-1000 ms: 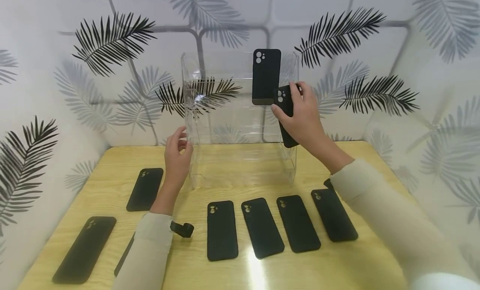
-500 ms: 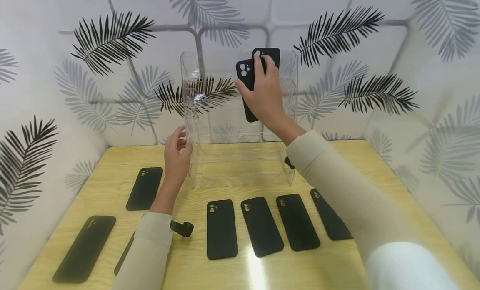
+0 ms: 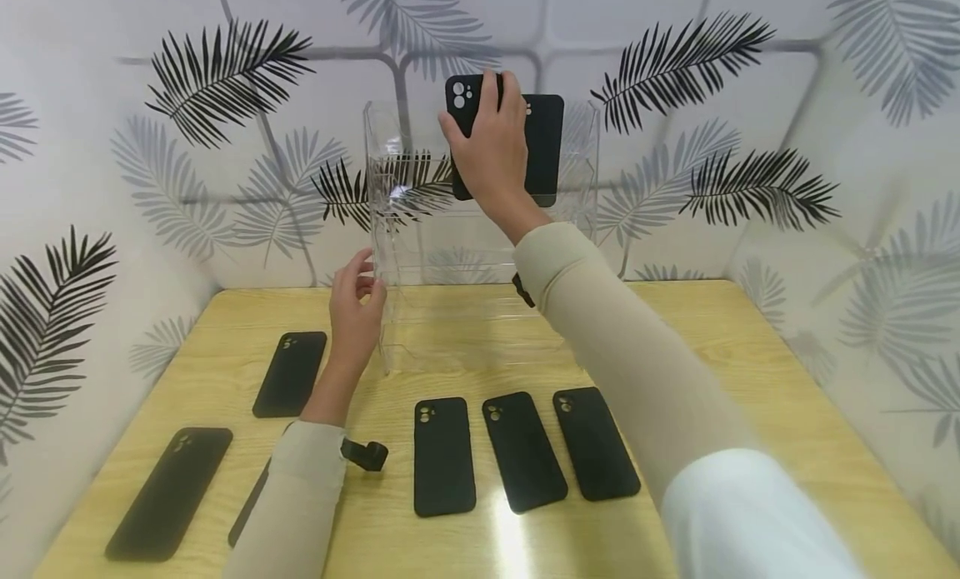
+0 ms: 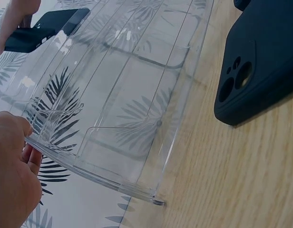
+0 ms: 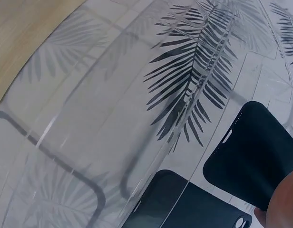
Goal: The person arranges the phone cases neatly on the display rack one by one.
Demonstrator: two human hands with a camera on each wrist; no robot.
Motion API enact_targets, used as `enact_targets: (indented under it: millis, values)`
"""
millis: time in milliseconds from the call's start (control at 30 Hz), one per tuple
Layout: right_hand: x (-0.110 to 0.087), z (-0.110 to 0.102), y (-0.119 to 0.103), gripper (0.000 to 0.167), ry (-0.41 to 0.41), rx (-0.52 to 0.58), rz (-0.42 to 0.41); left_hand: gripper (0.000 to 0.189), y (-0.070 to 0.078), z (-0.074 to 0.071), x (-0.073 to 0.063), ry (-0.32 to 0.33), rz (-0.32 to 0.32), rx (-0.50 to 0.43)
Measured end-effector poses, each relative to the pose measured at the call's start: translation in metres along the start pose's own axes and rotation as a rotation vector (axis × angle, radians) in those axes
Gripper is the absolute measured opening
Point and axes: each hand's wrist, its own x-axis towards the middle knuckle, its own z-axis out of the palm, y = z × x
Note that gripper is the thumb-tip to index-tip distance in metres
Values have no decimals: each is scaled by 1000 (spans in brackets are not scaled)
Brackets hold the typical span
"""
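Observation:
A clear acrylic tiered rack (image 4: pixel 113 118) stands upright at the back of the table. My left hand (image 3: pixel 356 308) grips its left side edge, thumb on one face and fingers behind. High in front of the rack, my right hand (image 3: pixel 491 150) holds a black phone case (image 3: pixel 462 112) by its edges, camera holes at the upper left. The lower end of this case (image 5: pixel 251 152) shows in the right wrist view. Just right of it, another black phone case (image 3: pixel 545 146) leans on the rack's top tier, partly covered by my right hand.
Black phone cases lie in a front row: a left one (image 3: pixel 444 458), a middle one (image 3: pixel 523 452) and a right one (image 3: pixel 595 444). More cases lie on the left, one far (image 3: pixel 291 375), one near (image 3: pixel 168 494), one partly under my left sleeve. A leaf-patterned wall stands behind.
My right hand has carried the phone case left and up, from the rack's right side past the standing case. My right sleeve now covers the rightmost case on the table. The left hand stays put.

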Motion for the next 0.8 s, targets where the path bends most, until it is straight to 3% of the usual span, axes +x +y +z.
enact_targets:
  millis: [300,800]
  values:
    - [13,11,-7,80,11,-1,95,47,-1,0,-1,2,10,7]
    - [-2,35,-5,78,83,-107,102,47,-1,2,0,6,14,15]
